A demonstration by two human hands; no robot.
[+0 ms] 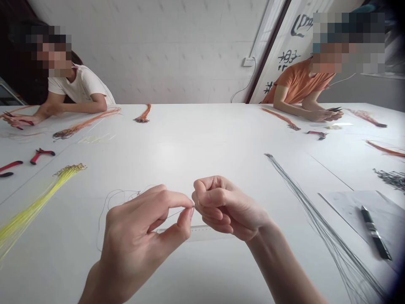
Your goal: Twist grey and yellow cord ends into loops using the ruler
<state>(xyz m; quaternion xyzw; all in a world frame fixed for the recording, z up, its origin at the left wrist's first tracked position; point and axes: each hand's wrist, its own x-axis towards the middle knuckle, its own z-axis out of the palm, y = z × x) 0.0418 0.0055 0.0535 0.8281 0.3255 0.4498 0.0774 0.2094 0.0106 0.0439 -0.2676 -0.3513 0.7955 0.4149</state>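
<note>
My left hand [142, 232] pinches a thin grey cord [109, 196] between thumb and forefinger. Loose loops of the cord lie on the table behind that hand. Fingertip to fingertip with it, my right hand [224, 207] is closed with its fingers curled, gripping the same cord near its end. A small dark bit shows where the two hands meet; its shape is too small to tell. Below the hands lies a clear ruler [201, 229], partly hidden by them.
Bundled yellow cords [47, 198] lie left, grey cords [303, 198] right. Red-handled pliers [42, 154] sit at left, more pliers [318, 134] far right. A black pen [376, 234] rests on paper [344, 207]. Two people lean on the white table [196, 139] opposite, near orange cord bundles [85, 124].
</note>
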